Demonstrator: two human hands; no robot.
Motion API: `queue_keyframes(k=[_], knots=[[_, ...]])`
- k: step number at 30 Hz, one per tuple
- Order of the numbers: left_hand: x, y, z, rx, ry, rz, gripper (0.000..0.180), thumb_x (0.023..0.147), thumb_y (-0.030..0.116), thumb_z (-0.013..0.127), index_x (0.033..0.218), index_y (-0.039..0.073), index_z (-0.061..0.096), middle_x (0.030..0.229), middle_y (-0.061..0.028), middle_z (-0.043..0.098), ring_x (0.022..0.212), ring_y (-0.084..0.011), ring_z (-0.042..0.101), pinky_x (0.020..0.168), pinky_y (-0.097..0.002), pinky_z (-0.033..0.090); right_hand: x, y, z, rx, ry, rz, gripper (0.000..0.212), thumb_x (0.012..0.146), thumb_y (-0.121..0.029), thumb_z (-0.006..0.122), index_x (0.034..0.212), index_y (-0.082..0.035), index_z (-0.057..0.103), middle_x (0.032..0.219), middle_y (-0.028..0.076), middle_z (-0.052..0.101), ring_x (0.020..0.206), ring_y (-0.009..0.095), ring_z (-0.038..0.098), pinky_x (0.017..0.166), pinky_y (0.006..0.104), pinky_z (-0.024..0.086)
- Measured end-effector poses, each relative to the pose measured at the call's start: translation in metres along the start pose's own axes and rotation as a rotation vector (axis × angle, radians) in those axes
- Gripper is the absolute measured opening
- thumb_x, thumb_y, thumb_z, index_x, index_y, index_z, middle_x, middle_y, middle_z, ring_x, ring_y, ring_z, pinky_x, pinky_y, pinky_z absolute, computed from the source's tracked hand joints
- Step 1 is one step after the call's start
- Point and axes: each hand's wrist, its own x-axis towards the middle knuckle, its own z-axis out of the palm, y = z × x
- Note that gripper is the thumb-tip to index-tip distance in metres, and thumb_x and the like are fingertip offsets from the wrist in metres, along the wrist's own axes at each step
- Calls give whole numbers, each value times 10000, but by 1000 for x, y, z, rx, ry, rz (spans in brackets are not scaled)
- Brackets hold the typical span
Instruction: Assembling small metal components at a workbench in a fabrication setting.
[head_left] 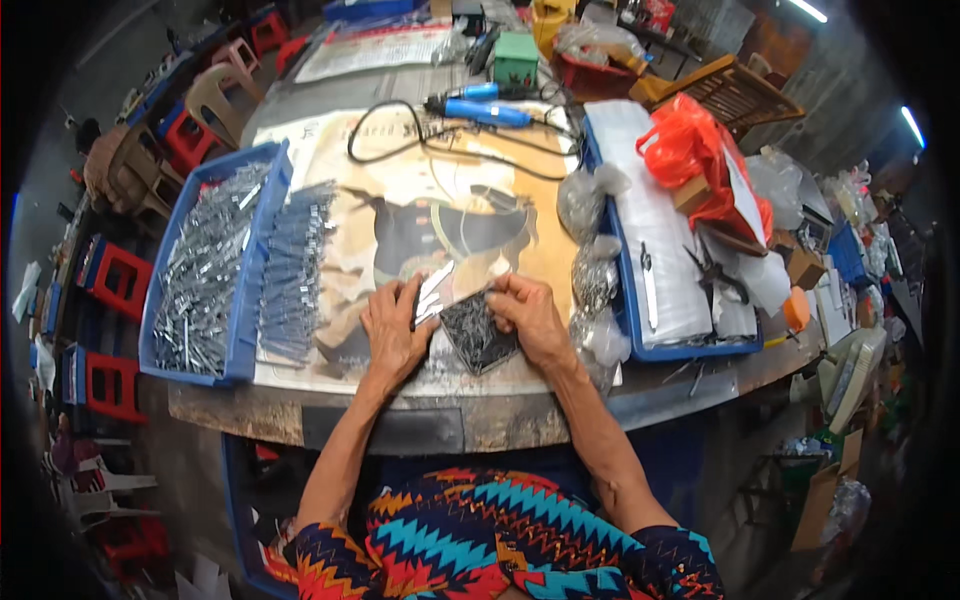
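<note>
My left hand (396, 328) is closed around a few shiny flat metal strips (432, 290), gripped between thumb and fingers. Just right of it, a small squarish heap of dark little parts (480, 338) lies near the table's front edge; whether a tray or a bag holds it I cannot tell. Over the heap's upper right corner is my right hand (532, 315), thumb and fingertips pinched together. What sits in that pinch is too small to make out. Slim metal parts (298, 262) lie side by side in a long row to the left.
A blue tray (272, 200) full of similar metal parts stands left. Blue electric screwdrivers (488, 112) with a black cable lie at the far side. On the right are clear bags of parts (594, 275) and another blue tray (640, 350) with pliers (716, 274) and a red bag (690, 150).
</note>
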Motion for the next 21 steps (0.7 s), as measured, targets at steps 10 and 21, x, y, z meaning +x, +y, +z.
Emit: queue_keyframes(k=[10, 21], knots=[[-9, 21, -26, 29, 198, 73, 590, 666, 59, 578, 1238, 29, 436, 1164, -198, 426, 1145, -354, 351, 952, -456, 238, 5, -5, -3, 93, 42, -63, 99, 815, -66, 575, 868, 18, 583, 626, -24, 512, 520, 31, 428, 472, 173, 349], [-141, 77, 28, -877, -1127, 274, 390, 913, 318, 465, 1208, 63, 487, 1153, -142, 529, 1041, -291, 523, 939, -350, 380, 8, -7, -3, 26, 129, -161, 104, 836, -82, 574, 867, 17, 565, 633, -21, 505, 524, 31, 424, 481, 167, 337]])
